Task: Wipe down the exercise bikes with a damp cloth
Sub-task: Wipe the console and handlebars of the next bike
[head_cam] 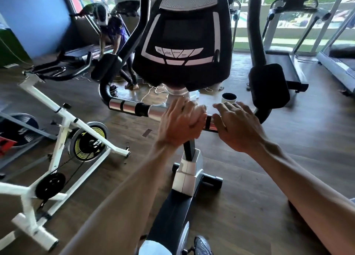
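The black exercise bike (184, 49), glossy-consoled with a chrome crossbar (153, 110), is seen dead centre. The bar is gripped by the curled left hand (178, 124); the right hand (238, 126) is laid flat, fingers spread. No cloth is visible.

Glossy black plastic on the console (184, 43), its grey button strip (178, 57) catching the light. The handlebar (153, 110) gleams, polished chrome with shiny sensor plates, then matt black foam on the curved grip (104, 89). The bike's column (187, 176) shows smooth silver-white plastic over a dark satin body. The spin bike frame (61, 118) at the left is white painted metal. The floor (269, 178) is dark wood-look plank with a soft sheen.
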`<state>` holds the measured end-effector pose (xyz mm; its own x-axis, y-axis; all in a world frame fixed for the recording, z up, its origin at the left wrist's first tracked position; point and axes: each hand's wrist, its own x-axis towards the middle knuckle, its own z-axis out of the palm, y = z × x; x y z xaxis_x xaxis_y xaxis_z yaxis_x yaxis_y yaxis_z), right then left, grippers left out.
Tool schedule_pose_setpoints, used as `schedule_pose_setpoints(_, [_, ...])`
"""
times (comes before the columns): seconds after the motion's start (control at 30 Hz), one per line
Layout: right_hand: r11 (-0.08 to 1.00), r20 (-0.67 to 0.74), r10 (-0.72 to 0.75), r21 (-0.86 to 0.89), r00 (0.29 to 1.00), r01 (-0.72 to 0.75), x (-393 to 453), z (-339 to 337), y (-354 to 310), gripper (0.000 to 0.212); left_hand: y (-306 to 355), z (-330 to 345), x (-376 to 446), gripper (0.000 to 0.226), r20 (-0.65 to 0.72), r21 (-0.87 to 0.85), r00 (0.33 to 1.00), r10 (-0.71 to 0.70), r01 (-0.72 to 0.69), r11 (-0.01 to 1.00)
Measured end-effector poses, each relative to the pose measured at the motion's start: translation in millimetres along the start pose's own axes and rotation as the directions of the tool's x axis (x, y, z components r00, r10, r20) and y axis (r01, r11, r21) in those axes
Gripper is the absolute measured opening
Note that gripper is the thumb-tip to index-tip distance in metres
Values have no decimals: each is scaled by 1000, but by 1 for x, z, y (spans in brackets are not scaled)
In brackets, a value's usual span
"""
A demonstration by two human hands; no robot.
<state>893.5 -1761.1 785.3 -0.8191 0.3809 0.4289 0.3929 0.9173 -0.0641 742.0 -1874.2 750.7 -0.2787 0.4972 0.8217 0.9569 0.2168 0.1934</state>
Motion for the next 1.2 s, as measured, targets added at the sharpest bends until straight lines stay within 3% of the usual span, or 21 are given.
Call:
schedule_pose_setpoints(0.13, [998,10,-30,47,999,30,19,3,-23,32,-49,-18,6,31,8,31,997,-71,71,997])
schedule_pose_setpoints(0.23, [995,34,-48,-89,998,51,24,15,-31,41,-68,-21,10,32,3,24,982,-187,187,982])
schedule_pose_setpoints(0.33, [980,35,-26,-195,999,33,25,18,-35,44,-47,-8,6,31,-86,54,954,-287,292,955])
schedule_pose_setpoints(0.43, [973,-10,-29,-228,1000,26,22,18,-36,40,-33,-2,-3,30,-77,19,991,-109,111,994])
schedule_pose_setpoints(0.5, [972,-23,-43,-231,999,36,21,18,-36,38,-46,-12,8,32,8,-11,1000,-3,3,1000])
schedule_pose_setpoints(0.6, [975,-41,-37,-219,998,28,22,21,-36,41,-60,-22,29,36,129,-16,988,-90,93,996])
schedule_pose_setpoints(0.67, [980,-37,-35,-197,999,28,24,21,-35,45,-54,-16,26,32,53,-23,982,-183,185,983])
schedule_pose_setpoints(0.77, [977,-15,-58,-206,998,54,25,19,-34,45,-40,-3,6,29,-81,-30,981,-175,173,985])
schedule_pose_setpoints(0.83, [992,1,-86,-94,996,86,28,20,-29,40,-41,-10,10,33,-26,-40,983,-184,183,982])
schedule_pose_setpoints(0.9, [982,42,-110,157,993,102,30,15,-24,34,-43,-23,26,37,112,-118,957,-267,279,953])
schedule_pose_setpoints(0.97, [925,-44,-102,363,994,111,26,0,-13,30,-31,-34,43,38,159,-265,927,-340,372,890])
schedule_pose_setpoints(1.03, [946,-227,-56,300,972,124,22,-18,10,34,-8,-32,48,43,131,-342,907,-401,421,840])
schedule_pose_setpoints(1.1, [985,-312,17,167,950,38,16,-31,40,45,26,-19,38,42,201,-338,898,-391,438,833])
schedule_pose_setpoints(1.2, [997,-180,56,-37,982,-63,8,-31,68,64,67,12,15,44,133,-33,948,-290,297,954])
